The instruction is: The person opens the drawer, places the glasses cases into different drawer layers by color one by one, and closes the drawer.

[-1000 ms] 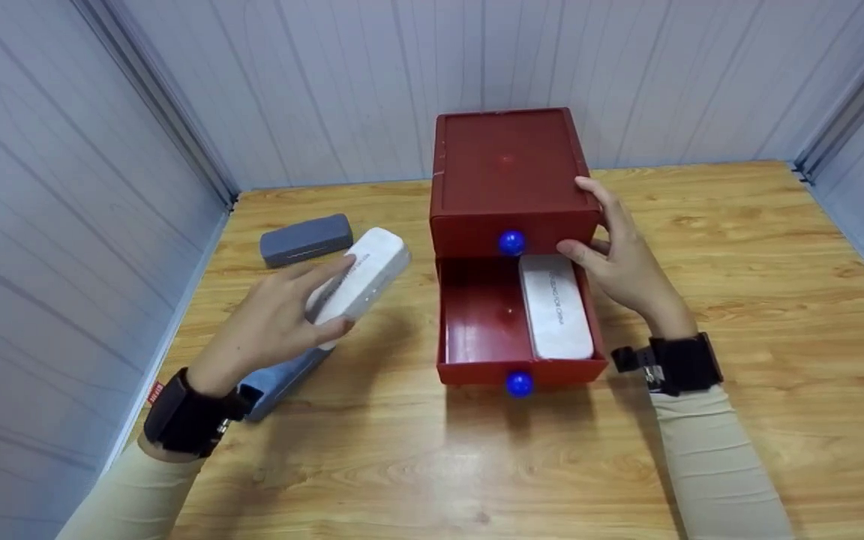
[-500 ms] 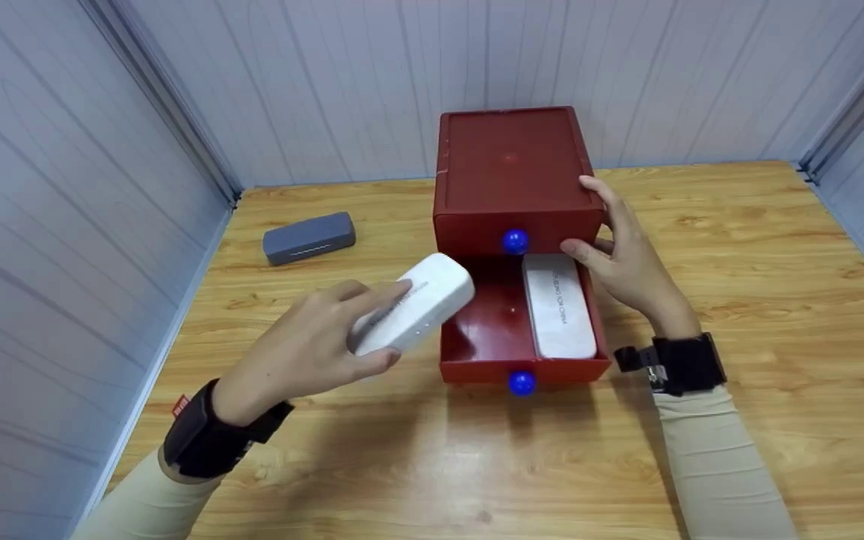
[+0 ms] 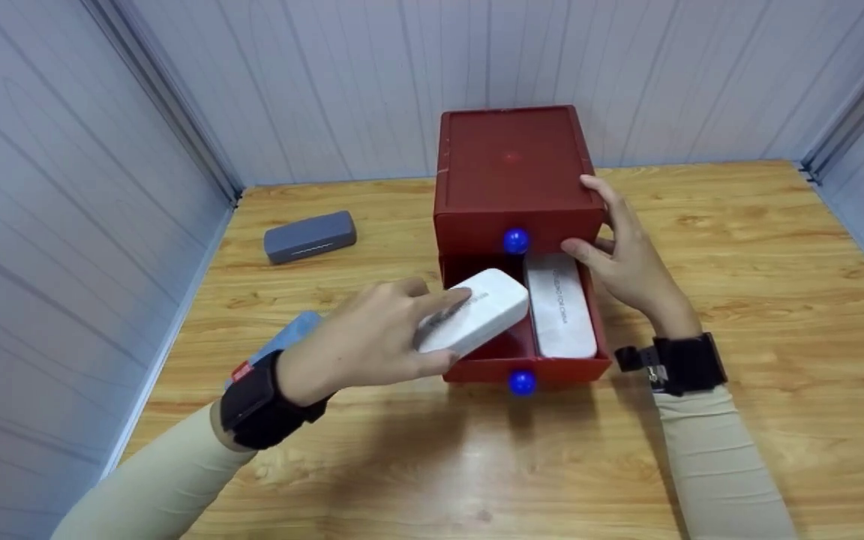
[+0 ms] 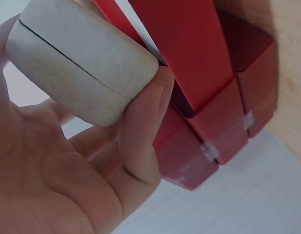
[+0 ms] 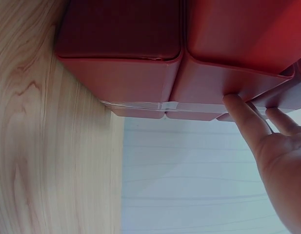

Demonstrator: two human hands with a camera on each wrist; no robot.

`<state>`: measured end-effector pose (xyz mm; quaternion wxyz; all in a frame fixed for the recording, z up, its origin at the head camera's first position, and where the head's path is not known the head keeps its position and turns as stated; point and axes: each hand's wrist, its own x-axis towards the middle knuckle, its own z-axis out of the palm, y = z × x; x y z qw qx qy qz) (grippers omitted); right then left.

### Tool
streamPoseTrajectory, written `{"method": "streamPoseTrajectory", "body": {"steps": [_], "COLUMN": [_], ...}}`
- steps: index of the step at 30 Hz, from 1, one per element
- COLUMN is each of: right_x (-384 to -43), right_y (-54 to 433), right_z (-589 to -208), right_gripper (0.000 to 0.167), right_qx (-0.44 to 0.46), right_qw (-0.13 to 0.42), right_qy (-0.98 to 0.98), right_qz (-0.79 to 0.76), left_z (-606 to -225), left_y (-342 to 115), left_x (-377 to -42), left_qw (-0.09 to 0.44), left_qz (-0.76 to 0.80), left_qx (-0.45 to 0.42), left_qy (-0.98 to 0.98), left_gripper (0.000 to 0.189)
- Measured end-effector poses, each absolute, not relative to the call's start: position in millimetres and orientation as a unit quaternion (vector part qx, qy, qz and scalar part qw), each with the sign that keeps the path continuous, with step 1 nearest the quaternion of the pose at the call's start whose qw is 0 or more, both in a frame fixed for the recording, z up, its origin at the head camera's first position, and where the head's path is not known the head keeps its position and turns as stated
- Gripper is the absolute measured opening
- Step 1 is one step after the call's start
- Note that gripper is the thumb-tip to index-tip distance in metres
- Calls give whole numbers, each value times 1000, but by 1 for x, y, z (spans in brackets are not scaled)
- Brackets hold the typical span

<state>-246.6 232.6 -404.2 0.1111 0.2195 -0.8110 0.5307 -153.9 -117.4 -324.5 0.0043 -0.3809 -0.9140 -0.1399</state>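
Note:
My left hand grips a white glasses case, thumb on its near side and fingers over its top. It is tilted above the pulled-out drawer of a red drawer cabinet. A dark seam runs along the end of this case in the left wrist view. Inside the drawer, a second white glasses case with printed lettering lies along the right wall. My right hand rests against the cabinet's right side, thumb near the front edge; in the right wrist view its extended fingers touch the red side.
A grey-blue glasses case lies on the wooden table at the back left. Another blue case is partly hidden behind my left wrist. Blue round knobs stick out from the drawer fronts. Pale panel walls enclose the table.
My left hand has carried the white glasses case rightward from above the left side of the table to over the open drawer. My right hand has stayed against the cabinet.

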Motion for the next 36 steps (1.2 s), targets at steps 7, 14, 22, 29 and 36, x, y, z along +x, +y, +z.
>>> {"method": "streamPoseTrajectory", "body": {"steps": [7, 14, 22, 29, 36], "right_x": [-247, -247, -247, -246, -246], "right_y": [232, 233, 232, 233, 233], "right_z": [-405, -404, -404, -404, -404], "right_gripper": [76, 77, 77, 76, 76], "right_qx": [220, 223, 223, 223, 222], "right_qw": [110, 102, 105, 105, 108], "right_qy": [-811, -802, -805, -810, -812], "right_qz": [531, 544, 539, 532, 529], "left_z": [-316, -316, -319, -322, -323], "left_y": [-91, -68, -49, -30, -12], "left_x": [-162, -166, -170, -172, -174], "left_qw": [-25, -14, 8, 13, -5], "left_qz": [-95, -17, -4, 60, 141], "left_qx": [-348, -333, -292, -256, -205], "left_qy": [-932, -943, -956, -965, -969], "left_gripper": [63, 52, 38, 44, 56]}}
